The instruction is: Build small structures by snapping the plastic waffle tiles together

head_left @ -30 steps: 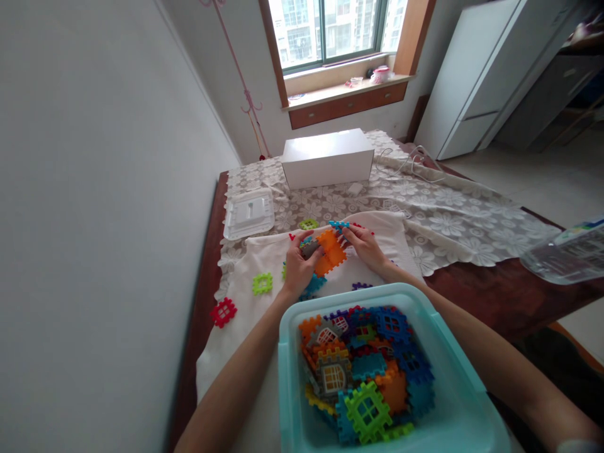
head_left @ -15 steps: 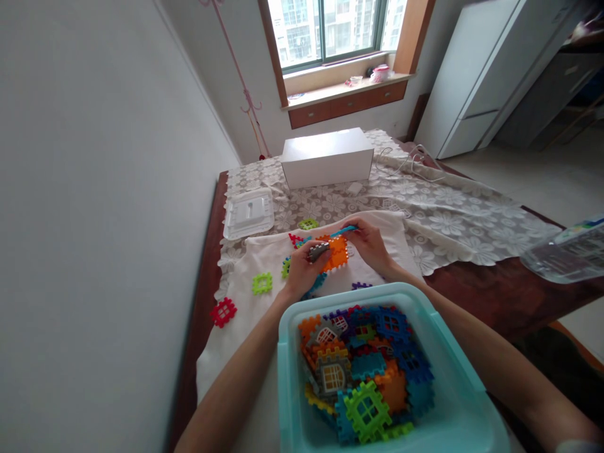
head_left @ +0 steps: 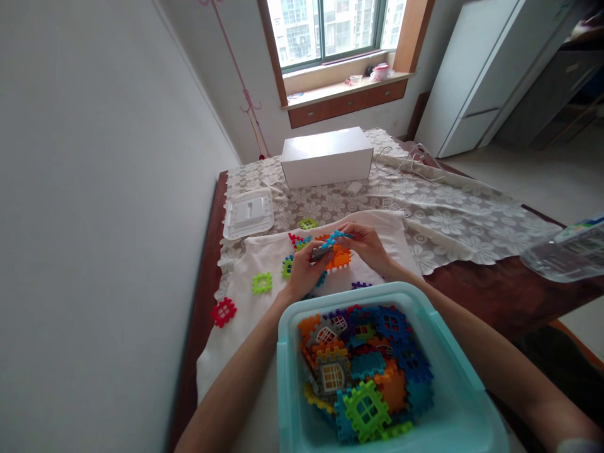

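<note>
My left hand [head_left: 304, 270] is closed on a grey interlocking building tile [head_left: 321, 253], part of which its fingers cover. Pinched in my right hand [head_left: 365, 245] is a light blue building tile [head_left: 336, 238], held just above the grey one; whether the two touch I cannot tell. Just beyond and below the fingers lies an orange tile assembly [head_left: 340, 257] on the white cloth [head_left: 255, 321]. Beside my left hand are red tile pieces [head_left: 295, 239] and a green and blue tile [head_left: 287, 267].
A turquoise tub [head_left: 287, 377] full of mixed tiles stands in front of me, between my forearms. Loose on the cloth are a lime tile [head_left: 262, 283], a red tile [head_left: 223, 312] and a purple tile [head_left: 361, 285]. Further back are a clear lid [head_left: 249, 214] and a white box [head_left: 328, 160].
My right hand has brought the light blue tile left and slightly down, over the grey tile. The light blue tile has turned to show more of its face. My left hand has barely shifted.
</note>
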`<act>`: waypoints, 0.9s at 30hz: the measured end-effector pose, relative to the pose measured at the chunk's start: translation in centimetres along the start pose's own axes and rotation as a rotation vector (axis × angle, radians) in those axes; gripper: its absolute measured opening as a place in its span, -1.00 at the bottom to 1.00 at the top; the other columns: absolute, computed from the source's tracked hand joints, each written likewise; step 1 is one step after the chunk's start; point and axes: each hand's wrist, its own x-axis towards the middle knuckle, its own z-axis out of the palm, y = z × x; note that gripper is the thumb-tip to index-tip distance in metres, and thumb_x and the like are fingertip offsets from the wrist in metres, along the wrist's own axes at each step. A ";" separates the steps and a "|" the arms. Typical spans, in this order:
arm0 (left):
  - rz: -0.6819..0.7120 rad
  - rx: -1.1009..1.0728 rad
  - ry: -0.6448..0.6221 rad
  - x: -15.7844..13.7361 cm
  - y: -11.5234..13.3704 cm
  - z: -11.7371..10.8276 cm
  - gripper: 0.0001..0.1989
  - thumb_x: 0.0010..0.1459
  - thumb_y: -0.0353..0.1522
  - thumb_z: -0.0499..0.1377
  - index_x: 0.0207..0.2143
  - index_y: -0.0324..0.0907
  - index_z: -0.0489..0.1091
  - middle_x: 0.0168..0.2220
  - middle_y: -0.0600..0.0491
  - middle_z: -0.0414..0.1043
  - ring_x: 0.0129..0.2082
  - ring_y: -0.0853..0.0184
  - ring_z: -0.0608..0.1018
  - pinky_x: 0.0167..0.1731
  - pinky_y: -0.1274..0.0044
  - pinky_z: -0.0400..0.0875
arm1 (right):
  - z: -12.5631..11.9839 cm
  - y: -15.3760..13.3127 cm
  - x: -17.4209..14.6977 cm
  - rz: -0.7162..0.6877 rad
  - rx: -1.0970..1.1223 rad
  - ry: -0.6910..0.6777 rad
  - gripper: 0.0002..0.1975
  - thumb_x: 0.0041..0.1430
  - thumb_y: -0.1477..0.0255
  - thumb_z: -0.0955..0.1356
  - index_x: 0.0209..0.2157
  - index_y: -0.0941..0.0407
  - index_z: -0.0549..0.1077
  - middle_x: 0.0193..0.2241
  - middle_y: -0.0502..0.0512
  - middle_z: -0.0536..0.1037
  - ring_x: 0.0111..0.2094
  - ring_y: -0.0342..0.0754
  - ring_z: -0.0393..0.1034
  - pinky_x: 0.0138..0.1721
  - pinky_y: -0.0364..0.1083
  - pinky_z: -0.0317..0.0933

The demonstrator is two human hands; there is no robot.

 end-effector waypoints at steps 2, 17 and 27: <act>0.016 0.009 -0.004 0.0 -0.1 -0.1 -0.72 0.21 -0.15 0.47 -0.15 -0.11 0.62 -0.34 0.10 0.61 -0.43 0.37 0.52 -0.37 0.54 0.47 | 0.1 -0.1 0.0 -0.022 -0.015 -0.041 -0.47 0.08 -0.15 0.60 -0.44 0.04 0.57 -0.25 0.12 0.70 -0.18 0.08 0.57 -0.09 0.03 0.47; 0.009 0.011 0.004 0.0 0.4 0.1 -0.74 0.20 -0.16 0.47 -0.22 -0.12 0.59 -0.39 0.12 0.54 -0.45 0.37 0.47 -0.40 0.54 0.43 | -0.2 0.5 0.2 0.030 0.001 -0.040 -0.46 0.11 -0.16 0.59 -0.42 0.05 0.58 -0.43 0.04 0.60 -0.40 -0.05 0.39 -0.33 -0.06 0.34; -0.015 0.015 0.028 0.0 0.4 0.1 -0.72 0.17 -0.17 0.49 -0.22 -0.12 0.57 -0.39 0.11 0.57 -0.45 0.36 0.48 -0.40 0.54 0.40 | -1.1 0.6 0.6 0.042 0.044 -0.070 -0.49 0.09 -0.08 0.63 -0.41 0.07 0.56 -0.43 0.00 0.58 -0.41 -0.10 0.36 -0.34 -0.09 0.28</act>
